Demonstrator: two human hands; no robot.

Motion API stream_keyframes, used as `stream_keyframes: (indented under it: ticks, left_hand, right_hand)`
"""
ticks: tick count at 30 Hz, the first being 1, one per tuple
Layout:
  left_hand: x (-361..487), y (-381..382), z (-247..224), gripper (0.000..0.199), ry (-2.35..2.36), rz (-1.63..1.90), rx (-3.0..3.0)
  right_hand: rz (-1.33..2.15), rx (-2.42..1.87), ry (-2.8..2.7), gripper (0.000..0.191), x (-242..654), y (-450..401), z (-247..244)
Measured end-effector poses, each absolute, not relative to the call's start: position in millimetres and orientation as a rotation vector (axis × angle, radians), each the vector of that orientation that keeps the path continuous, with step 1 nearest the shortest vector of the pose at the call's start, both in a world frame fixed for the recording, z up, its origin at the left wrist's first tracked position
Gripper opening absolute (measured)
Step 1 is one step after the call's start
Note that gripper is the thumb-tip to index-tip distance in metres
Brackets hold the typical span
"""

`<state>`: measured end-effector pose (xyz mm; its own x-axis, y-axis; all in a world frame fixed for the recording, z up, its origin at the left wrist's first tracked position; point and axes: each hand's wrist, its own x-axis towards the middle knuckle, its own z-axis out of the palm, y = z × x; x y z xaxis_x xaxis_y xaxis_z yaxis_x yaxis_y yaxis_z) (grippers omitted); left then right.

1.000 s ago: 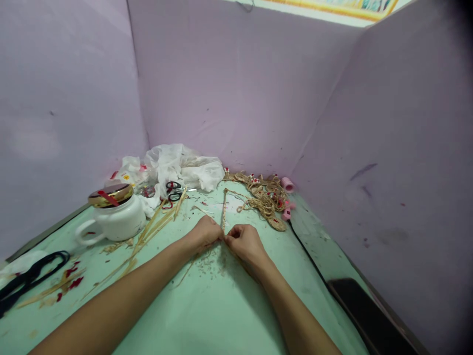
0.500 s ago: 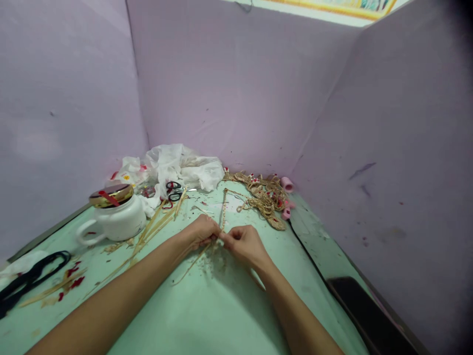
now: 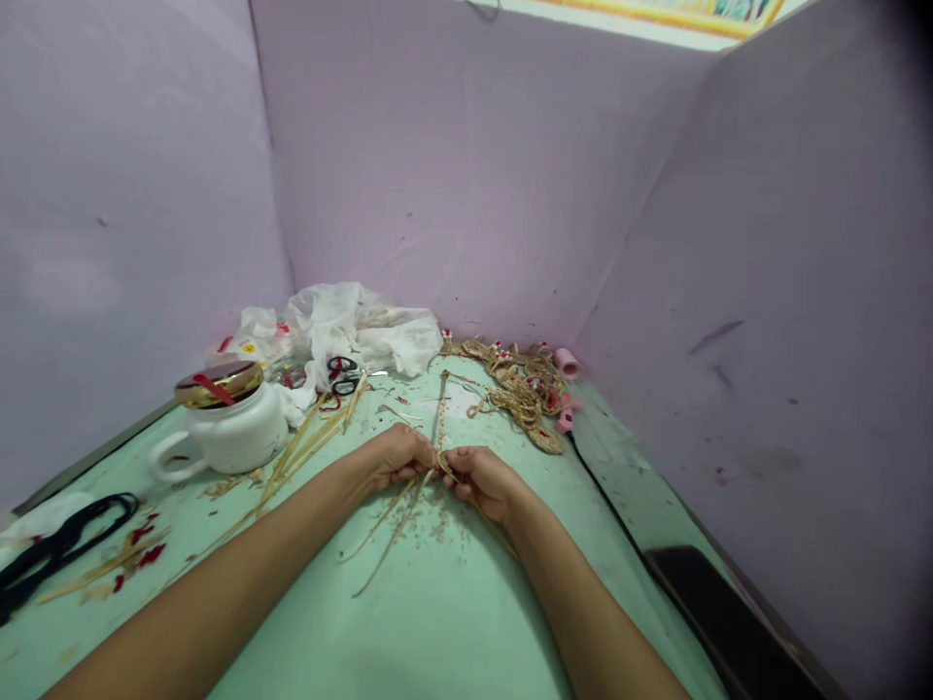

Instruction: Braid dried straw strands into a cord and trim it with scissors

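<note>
A thin straw-coloured braid [image 3: 441,413] runs from the far part of the table down to my fingers. My left hand [image 3: 402,454] is closed on its near end, fingertips pinched together. My right hand [image 3: 479,476] pinches the straw strands close beside it, the two hands nearly touching. Loose straw strands [image 3: 394,540] hang from the left hand toward me, and another strand [image 3: 496,525] trails under the right wrist. The braid leads on to a heap of braided straw cord [image 3: 529,394] with red and white bits at the back.
Left, a white mug [image 3: 240,433] with a gold lid stands beside long straw strips [image 3: 302,452]. Behind are scissors [image 3: 342,377] and a white plastic bag [image 3: 364,326]. A black cord [image 3: 604,496] and a dark phone-like slab [image 3: 729,617] lie right. Walls enclose the table.
My right hand has shifted slightly, its fingers curling closer around the strands. A second loose strand now shows plainly hanging toward me. The left hand stays almost in place.
</note>
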<state>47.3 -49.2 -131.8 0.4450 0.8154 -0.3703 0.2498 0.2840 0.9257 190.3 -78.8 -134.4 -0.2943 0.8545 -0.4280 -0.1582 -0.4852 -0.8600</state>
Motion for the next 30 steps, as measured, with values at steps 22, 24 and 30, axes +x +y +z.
stream_keyframes:
  ticks: [22,24,30]
  left_hand:
    - [46.5,-47.8,-132.6,0.009,1.13,0.483,1.367]
    - [46.3,-47.3,-133.3,0.008,1.135,0.481,1.356]
    - [45.6,-45.9,-135.7,0.007,1.131,0.495,1.328]
  right_hand:
    - [1.825,-1.249,-1.068,0.007,193.7,-75.5,-138.2]
    - [1.835,-1.222,-1.1,0.005,196.3,-76.0,-138.0]
    - [1.691,-1.245,-1.16,0.017,198.5,-82.9,-135.7]
